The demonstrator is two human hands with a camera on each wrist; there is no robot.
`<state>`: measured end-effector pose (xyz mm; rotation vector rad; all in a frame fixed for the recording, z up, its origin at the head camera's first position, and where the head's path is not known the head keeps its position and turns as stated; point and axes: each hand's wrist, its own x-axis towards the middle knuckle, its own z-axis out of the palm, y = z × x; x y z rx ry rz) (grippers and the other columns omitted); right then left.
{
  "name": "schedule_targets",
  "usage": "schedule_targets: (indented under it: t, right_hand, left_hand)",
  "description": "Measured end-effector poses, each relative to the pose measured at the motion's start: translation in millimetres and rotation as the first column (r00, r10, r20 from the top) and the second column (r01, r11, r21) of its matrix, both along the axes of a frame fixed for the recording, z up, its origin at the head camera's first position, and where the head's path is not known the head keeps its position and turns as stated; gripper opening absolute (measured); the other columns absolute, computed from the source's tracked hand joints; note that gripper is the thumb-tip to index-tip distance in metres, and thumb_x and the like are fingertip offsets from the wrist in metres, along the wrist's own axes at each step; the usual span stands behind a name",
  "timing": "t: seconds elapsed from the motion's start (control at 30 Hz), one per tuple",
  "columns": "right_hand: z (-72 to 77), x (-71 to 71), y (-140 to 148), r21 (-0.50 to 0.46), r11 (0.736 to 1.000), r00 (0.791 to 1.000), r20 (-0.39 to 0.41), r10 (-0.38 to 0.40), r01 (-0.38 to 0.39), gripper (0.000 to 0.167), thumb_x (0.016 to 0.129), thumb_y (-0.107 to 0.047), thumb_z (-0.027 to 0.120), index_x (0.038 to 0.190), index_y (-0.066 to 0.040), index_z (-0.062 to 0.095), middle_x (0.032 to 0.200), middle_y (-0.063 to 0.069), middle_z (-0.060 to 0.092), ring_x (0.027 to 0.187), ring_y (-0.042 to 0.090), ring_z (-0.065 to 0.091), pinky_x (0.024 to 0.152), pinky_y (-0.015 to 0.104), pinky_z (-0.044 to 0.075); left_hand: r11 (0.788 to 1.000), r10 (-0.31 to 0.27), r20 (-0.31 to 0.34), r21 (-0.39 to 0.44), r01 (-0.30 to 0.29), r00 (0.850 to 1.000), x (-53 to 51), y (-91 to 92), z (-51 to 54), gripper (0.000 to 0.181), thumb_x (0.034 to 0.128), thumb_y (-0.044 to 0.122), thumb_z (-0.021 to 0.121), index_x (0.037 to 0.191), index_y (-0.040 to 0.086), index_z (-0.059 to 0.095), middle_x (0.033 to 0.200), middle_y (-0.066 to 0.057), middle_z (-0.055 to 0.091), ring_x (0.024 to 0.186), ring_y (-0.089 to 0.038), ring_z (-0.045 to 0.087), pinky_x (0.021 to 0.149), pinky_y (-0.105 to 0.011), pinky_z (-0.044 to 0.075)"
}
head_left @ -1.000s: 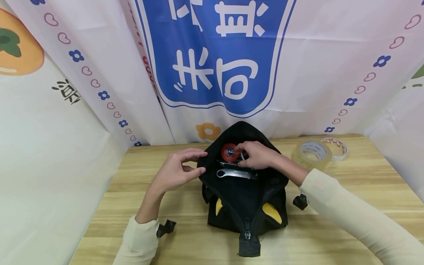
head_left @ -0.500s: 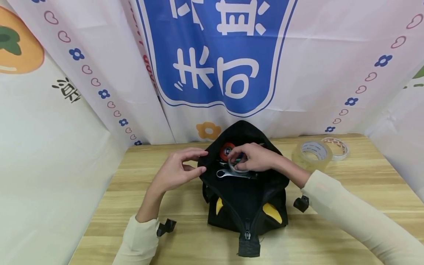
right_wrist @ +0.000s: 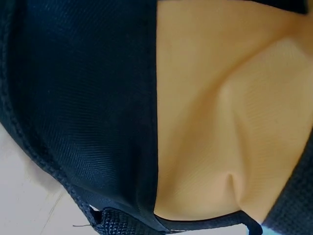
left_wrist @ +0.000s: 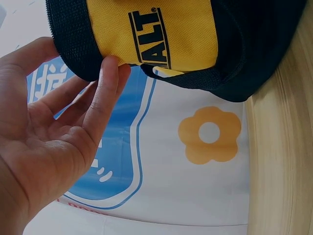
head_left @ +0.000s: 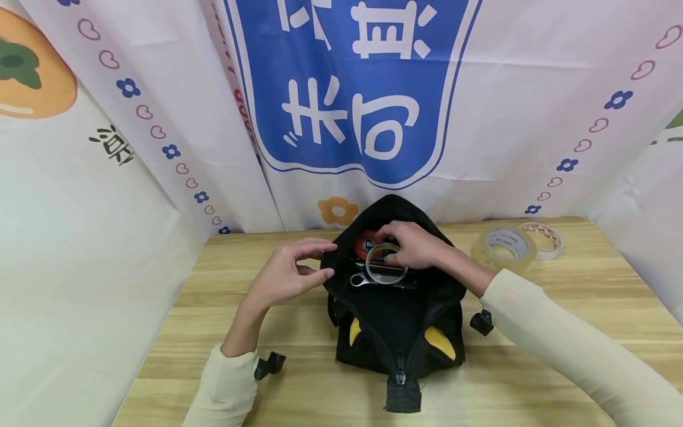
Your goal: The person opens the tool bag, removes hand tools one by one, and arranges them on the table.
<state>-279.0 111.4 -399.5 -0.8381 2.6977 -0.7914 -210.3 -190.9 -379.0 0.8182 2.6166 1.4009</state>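
Note:
A black tool bag (head_left: 392, 311) with yellow panels gapes upward, its zip undone. My left hand (head_left: 280, 273) grips the bag's left rim between thumb and fingers; in the left wrist view the zip edge (left_wrist: 73, 39) lies between them. Inside the mouth, my right hand (head_left: 416, 246) pinches a clear tape roll (head_left: 388, 279), which is tilted up with its hole facing me. A red tape roll (head_left: 363, 245) lies behind it, and a wrench (head_left: 358, 280) in front. The right wrist view shows only the bag's side (right_wrist: 205, 122); that hand is hidden there.
A wide clear tape roll (head_left: 504, 248) and a thinner tape roll (head_left: 544, 240) sit on the wooden table (head_left: 235, 296), right of the bag. A printed cloth (head_left: 496, 136) hangs behind the table's back edge.
My right hand first drew the clear tape roll forward over the wrench, then moved slightly back as the roll tipped upright. My left hand keeps its place on the rim.

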Motion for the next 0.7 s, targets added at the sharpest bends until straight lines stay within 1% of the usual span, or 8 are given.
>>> schedule_targets:
  t: [0.23, 0.3, 0.37, 0.47, 0.53, 0.6, 0.7]
  right_hand:
    - [-7.1, -3.0, -3.0, 0.075, 0.997, 0.999, 0.02, -0.032, 0.031, 0.049, 0.096, -0.012, 0.077, 0.142, -0.002, 0.064, 0.137, 0.017, 0.067, 0.127, 0.035, 0.062, 0.108, 0.052, 0.054]
    - [-10.7, -2.4, -3.0, 0.096, 0.995, 0.999, 0.016, -0.038, 0.037, 0.047, 0.097, -0.01, 0.076, 0.141, -0.003, 0.064, 0.135, 0.017, 0.067, 0.124, 0.033, 0.063, 0.105, 0.05, 0.055]
    - [-14.6, -1.2, -2.6, 0.106, 0.994, 0.999, 0.0, -0.032, 0.032, 0.041, 0.096, -0.005, 0.074, 0.137, -0.004, 0.067, 0.128, 0.015, 0.07, 0.116, 0.031, 0.065, 0.098, 0.047, 0.057]
    - [-18.6, 0.8, -1.7, 0.088, 0.996, 1.0, -0.022, -0.012, 0.014, 0.033, 0.094, 0.003, 0.069, 0.126, -0.006, 0.074, 0.116, 0.013, 0.074, 0.104, 0.027, 0.068, 0.089, 0.041, 0.059]
    - [-19.5, 1.7, -0.7, 0.065, 0.998, 0.999, -0.031, 0.008, -0.006, 0.032, 0.092, 0.007, 0.065, 0.118, -0.007, 0.077, 0.109, 0.011, 0.076, 0.095, 0.024, 0.068, 0.083, 0.037, 0.059]
    - [-18.5, 2.7, 0.3, 0.043, 0.999, 0.999, -0.031, 0.018, -0.016, 0.033, 0.091, 0.007, 0.064, 0.115, -0.009, 0.079, 0.106, 0.01, 0.077, 0.092, 0.02, 0.068, 0.08, 0.033, 0.058]
    - [-13.7, 4.6, 2.2, 0.001, 1.0, 0.999, -0.024, 0.022, -0.022, 0.034, 0.089, 0.006, 0.064, 0.114, -0.01, 0.08, 0.104, 0.008, 0.078, 0.086, 0.017, 0.065, 0.076, 0.031, 0.055]
  left_hand:
    - [1.0, 0.0, -0.004, -0.001, 0.0, 1.0, -0.2, -1.1, -0.3, 0.043, 0.0962, 0.012, 0.08, 0.138, 0.005, 0.072, 0.145, -0.014, 0.068, 0.122, -0.034, 0.07, 0.088, -0.029, 0.067]
    - [1.0, 0.002, -0.005, -0.004, -0.002, 1.0, -0.3, -1.0, -0.5, 0.043, 0.0962, 0.012, 0.08, 0.138, 0.005, 0.072, 0.145, -0.014, 0.068, 0.122, -0.034, 0.07, 0.088, -0.029, 0.067]
    - [1.0, 0.003, -0.004, -0.007, -0.003, 1.0, -0.3, -0.7, -0.4, 0.043, 0.096, 0.012, 0.08, 0.138, 0.005, 0.072, 0.146, -0.014, 0.068, 0.122, -0.034, 0.07, 0.088, -0.029, 0.067]
    - [1.0, 0.005, -0.008, -0.009, -0.005, 1.0, -0.5, -0.3, 0.2, 0.043, 0.0958, 0.012, 0.08, 0.137, 0.006, 0.072, 0.146, -0.013, 0.068, 0.122, -0.034, 0.07, 0.088, -0.029, 0.067]
    - [1.0, 0.005, -0.009, -0.008, -0.005, 1.0, -0.6, -0.2, 0.6, 0.043, 0.0958, 0.012, 0.08, 0.137, 0.006, 0.072, 0.146, -0.013, 0.068, 0.122, -0.035, 0.07, 0.088, -0.029, 0.067]
    - [1.0, 0.004, -0.008, -0.006, -0.004, 1.0, -0.7, -0.5, 0.8, 0.043, 0.0958, 0.011, 0.08, 0.137, 0.005, 0.072, 0.146, -0.014, 0.068, 0.122, -0.035, 0.07, 0.088, -0.029, 0.067]
    - [1.0, 0.002, -0.004, -0.009, -0.002, 1.0, -0.5, -1.1, 0.6, 0.043, 0.0959, 0.011, 0.08, 0.137, 0.005, 0.072, 0.146, -0.014, 0.068, 0.121, -0.035, 0.071, 0.088, -0.029, 0.067]
